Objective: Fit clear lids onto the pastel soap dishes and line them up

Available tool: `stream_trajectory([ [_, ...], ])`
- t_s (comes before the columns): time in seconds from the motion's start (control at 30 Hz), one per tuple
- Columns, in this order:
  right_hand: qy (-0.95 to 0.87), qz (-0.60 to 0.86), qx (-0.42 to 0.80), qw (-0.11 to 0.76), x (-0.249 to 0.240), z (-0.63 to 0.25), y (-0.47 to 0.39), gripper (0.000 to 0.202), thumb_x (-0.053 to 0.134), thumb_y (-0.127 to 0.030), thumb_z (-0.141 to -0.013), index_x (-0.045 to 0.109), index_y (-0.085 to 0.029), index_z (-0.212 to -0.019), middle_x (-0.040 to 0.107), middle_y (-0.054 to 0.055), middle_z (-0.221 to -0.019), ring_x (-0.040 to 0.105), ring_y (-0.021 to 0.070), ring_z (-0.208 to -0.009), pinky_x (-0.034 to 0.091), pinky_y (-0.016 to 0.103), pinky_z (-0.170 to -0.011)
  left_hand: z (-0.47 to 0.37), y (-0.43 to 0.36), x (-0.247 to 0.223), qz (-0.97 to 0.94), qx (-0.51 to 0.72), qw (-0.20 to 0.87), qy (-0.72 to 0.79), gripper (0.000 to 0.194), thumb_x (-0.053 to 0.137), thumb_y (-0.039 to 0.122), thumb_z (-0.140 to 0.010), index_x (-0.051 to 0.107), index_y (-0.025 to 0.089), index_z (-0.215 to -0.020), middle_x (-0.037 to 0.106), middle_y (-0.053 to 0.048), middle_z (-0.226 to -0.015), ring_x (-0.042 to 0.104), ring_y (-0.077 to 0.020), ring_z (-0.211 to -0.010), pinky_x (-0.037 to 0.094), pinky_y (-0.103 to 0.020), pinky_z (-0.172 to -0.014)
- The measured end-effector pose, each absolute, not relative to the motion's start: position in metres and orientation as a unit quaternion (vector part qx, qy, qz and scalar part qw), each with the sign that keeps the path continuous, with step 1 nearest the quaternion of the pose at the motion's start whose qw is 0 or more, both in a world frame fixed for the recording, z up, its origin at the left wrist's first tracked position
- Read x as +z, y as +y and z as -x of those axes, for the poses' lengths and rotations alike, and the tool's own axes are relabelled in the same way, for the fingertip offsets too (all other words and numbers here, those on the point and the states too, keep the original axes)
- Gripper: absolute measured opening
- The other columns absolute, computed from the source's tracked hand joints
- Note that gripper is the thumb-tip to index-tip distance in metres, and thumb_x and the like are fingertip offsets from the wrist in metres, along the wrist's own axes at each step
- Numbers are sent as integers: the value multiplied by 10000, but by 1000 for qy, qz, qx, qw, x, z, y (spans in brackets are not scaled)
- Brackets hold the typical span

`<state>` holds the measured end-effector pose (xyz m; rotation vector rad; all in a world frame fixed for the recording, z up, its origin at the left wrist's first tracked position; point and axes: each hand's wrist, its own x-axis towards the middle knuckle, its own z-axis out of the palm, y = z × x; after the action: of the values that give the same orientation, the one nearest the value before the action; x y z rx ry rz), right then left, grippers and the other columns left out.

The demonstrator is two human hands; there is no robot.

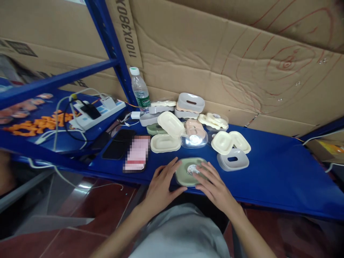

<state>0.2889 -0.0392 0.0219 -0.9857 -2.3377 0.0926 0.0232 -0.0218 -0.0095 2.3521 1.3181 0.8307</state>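
A green soap box (185,179) with a round printed sticker (192,169) on top lies flat near the front edge of the blue table, between my two hands. My left hand (162,182) is at its left side, fingers stretched out at the far left corner and thumb apart by the near edge. Over the right part of the lid, the fingers of my right hand (213,183) lie spread, reaching close to the sticker. Neither hand is closed around the box. Just beyond it sits a pink soap box (194,138) under a clear cover.
Cream trays (166,143) and grey soap boxes (190,102) stand in piles behind. A grey base (233,160) lies right. To the left are a phone (137,154), a dark phone-like slab (118,145), a water bottle (140,91) and a power strip (98,114) with cables.
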Motion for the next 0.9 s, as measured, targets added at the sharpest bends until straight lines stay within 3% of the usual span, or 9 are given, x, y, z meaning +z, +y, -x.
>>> stream_trajectory([
  [0.13, -875, 367, 22, 315, 19, -291, -39, 687, 641, -215, -1041, 374, -325, -1665, 643, 100, -1505, 561, 283, -1460, 404, 628, -1270, -22, -20, -3, -815, 312, 201, 446, 811, 760, 424, -967, 322, 320, -1641, 474, -125, -1667, 507, -304, -1505, 413, -519, -1218],
  [0.23, -874, 401, 29, 272, 17, -291, -37, 703, 682, -327, -1024, 382, -362, -1659, 486, 103, -1658, 371, 348, -1591, 381, 689, -1254, -22, -16, 2, -803, 339, 250, 423, 721, 767, 403, -962, 423, 340, -1592, 480, -113, -1647, 486, -297, -1515, 440, -502, -1229],
  [0.33, -866, 423, 43, 263, 14, -292, -33, 684, 676, -320, -1025, 401, -381, -1648, 406, 77, -1712, 245, 344, -1642, 427, 647, -1242, -26, -9, 4, -794, 352, 276, 411, 769, 791, 385, -941, 398, 325, -1599, 474, -123, -1638, 466, -301, -1528, 434, -512, -1247],
  [0.6, -849, 434, 77, 291, 23, -301, -35, 629, 673, -340, -1030, 459, -383, -1619, 456, 70, -1678, 313, 332, -1620, 457, 598, -1233, -31, -5, 0, -798, 314, 265, 441, 952, 856, 365, -879, 296, 347, -1648, 490, -116, -1648, 502, -343, -1497, 416, -586, -1235],
  [0.77, -874, 431, 88, 207, 31, -304, -32, 623, 646, -349, -1045, 438, -369, -1633, 384, 67, -1725, 235, 327, -1647, 445, 585, -1243, -25, -7, -1, -790, 323, 279, 440, 951, 844, 363, -890, 278, 352, -1654, 465, -109, -1668, 481, -324, -1522, 429, -558, -1242],
  [0.9, -874, 422, 101, 220, 26, -307, -21, 695, 684, -379, -1022, 392, -384, -1652, 395, 69, -1718, 263, 315, -1640, 442, 578, -1247, -25, -5, -2, -789, 325, 274, 443, 902, 816, 345, -912, 298, 345, -1650, 483, -105, -1659, 497, -311, -1514, 438, -542, -1240],
])
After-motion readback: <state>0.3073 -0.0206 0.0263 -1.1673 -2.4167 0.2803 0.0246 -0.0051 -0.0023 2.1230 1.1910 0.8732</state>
